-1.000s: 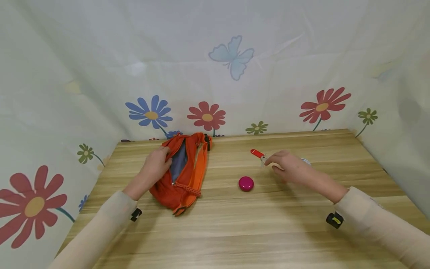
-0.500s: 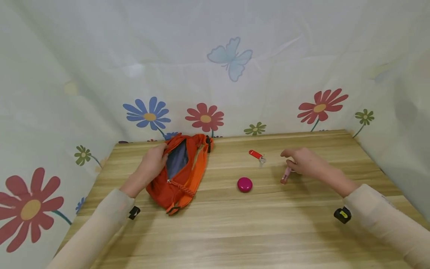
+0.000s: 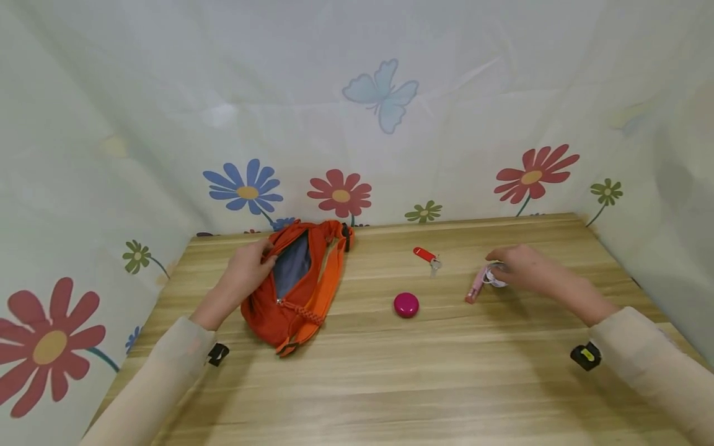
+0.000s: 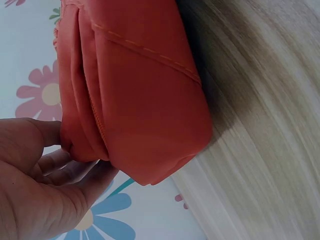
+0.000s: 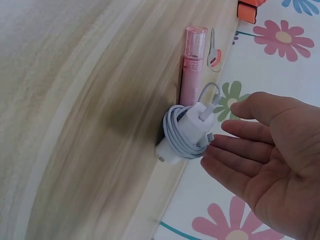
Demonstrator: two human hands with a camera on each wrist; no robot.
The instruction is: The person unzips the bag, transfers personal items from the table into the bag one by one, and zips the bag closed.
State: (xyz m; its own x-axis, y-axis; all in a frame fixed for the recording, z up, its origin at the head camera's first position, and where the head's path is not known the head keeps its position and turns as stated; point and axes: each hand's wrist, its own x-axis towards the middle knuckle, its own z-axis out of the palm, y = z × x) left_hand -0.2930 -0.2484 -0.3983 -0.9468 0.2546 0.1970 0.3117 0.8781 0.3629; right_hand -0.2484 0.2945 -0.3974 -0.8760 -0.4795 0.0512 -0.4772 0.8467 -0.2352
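An orange fabric bag [image 3: 264,325] lies at the left of the table, its zipped mouth gaping to a grey lining [image 3: 294,266]. My left hand [image 3: 242,272] holds the edge of that mouth, the bag's edge [image 4: 75,130] between thumb and fingers in the left wrist view. On the right, my right hand [image 3: 532,272] hovers over a white charger with its cable coiled round it [image 5: 192,127]. Its fingers are spread and loosely bent, fingertips right at the coil. A pink lip gloss tube [image 5: 191,75] lies against the charger.
Between bag and charger lie a key [image 3: 436,266] on a red tag [image 3: 424,254] and a shiny magenta round case [image 3: 406,305]. A flower-printed curtain [image 3: 385,161] rises behind the wooden table [image 3: 357,390] and along its sides.
My right hand has moved right, from beside the key past the lip gloss tube to the charger, uncovering the tube. My left hand has drawn the bag's mouth wider, slightly leftward.
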